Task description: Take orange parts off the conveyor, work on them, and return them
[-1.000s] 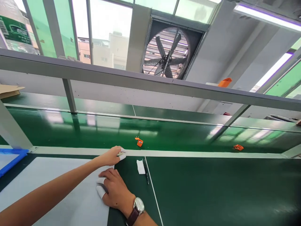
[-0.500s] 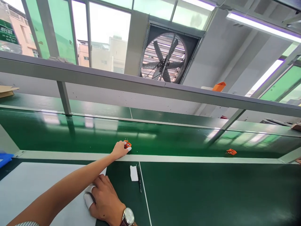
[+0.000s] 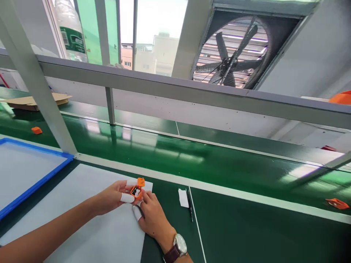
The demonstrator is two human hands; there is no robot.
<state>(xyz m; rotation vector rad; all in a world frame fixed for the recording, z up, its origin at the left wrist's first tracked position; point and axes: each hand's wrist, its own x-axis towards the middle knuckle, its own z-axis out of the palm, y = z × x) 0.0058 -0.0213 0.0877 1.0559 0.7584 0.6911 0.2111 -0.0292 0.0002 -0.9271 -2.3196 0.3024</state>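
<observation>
My left hand (image 3: 113, 198), with white finger cots, grips a small orange plastic housing (image 3: 132, 196) above the white sheet (image 3: 90, 223). Its open inside shows dark and white parts that are too small to name. An orange flap-like piece (image 3: 140, 182) stands up at its top; whether it is joined to the housing I cannot tell. My right hand (image 3: 155, 215), also in finger cots and with a watch at the wrist, has its fingers closed against the housing's right side. Its fingertips are partly hidden. A white scrap (image 3: 183, 198) and dark tweezers-like tool (image 3: 189, 204) lie to the right.
Behind a pale rail (image 3: 164, 176) runs a green conveyor belt (image 3: 153, 153). Orange pieces lie on it, one at the left (image 3: 36, 130) and one at the right (image 3: 337, 204). A blue-edged tray (image 3: 41, 180) sits at left. A slanted metal post (image 3: 41, 80) rises beside it.
My left hand has come back from the belt to the sheet with the orange housing. My right hand has moved up to meet it. The view has shifted left.
</observation>
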